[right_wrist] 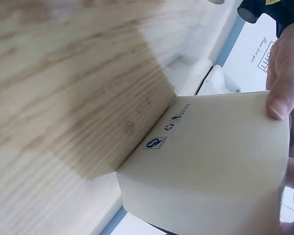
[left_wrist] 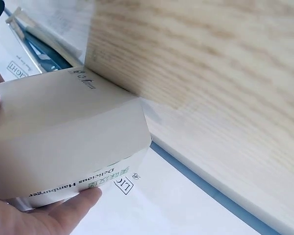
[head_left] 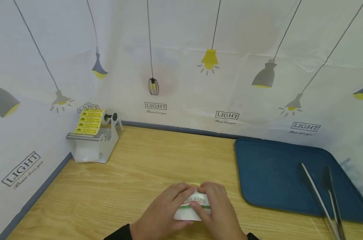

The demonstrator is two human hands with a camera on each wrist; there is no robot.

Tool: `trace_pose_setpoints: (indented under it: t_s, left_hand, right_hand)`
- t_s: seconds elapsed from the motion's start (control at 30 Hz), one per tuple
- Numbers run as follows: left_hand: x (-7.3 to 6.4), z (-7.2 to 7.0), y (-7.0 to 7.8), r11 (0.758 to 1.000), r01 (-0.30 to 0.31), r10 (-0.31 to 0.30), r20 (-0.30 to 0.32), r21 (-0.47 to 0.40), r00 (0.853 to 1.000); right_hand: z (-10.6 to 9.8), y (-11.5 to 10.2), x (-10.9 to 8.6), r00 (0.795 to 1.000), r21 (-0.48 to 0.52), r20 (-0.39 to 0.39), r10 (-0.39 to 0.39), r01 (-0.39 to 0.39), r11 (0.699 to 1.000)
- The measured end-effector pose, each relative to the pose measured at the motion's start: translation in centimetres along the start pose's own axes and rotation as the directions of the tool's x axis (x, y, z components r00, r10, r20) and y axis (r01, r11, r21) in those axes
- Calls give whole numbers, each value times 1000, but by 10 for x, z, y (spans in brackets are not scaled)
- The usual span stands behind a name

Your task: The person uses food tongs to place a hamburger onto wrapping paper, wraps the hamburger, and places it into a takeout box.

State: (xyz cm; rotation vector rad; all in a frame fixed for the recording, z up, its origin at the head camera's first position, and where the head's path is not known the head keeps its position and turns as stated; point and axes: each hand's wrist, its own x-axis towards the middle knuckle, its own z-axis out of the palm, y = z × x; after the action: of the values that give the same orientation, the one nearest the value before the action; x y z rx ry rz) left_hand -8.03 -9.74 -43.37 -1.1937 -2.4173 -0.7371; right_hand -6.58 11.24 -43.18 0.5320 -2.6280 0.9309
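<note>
A small white paper hamburger box (head_left: 188, 213) sits between both hands near the front of the wooden table. My left hand (head_left: 161, 211) grips its left side, and my right hand (head_left: 221, 211) holds the right side with the thumb across the printed face. Fingers of both hands meet over the top edge and cover part of it. "Delicious Hamburger" is printed along one side of the box (left_wrist: 68, 127) in the left wrist view. In the right wrist view, small dark symbols mark a plain panel of the box (right_wrist: 206, 142), close over the wood. Its contents are hidden.
At the back left stands a label dispenser (head_left: 110, 143) with a roll of yellow labels (head_left: 90, 121). A dark blue tray (head_left: 268, 173) lies on the right, with metal tongs (head_left: 332, 196) across its front edge. Lamp-printed wall sheets (head_left: 187, 83) bound the wooden table (head_left: 169, 156).
</note>
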Motion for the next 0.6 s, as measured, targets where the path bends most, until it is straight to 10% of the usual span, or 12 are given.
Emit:
trace_pose_setpoints:
  t_s: [0.23,0.6]
  left_hand:
    - [-3,5,-1,999,-40,40,-21,19,999]
    - [-12,7,-5,991,-125,118,122,54,986]
  right_hand:
    - [-11,6,-4,993,102,118,27,-40,994]
    - [-16,31,-23,962,27,84,-260,259,966]
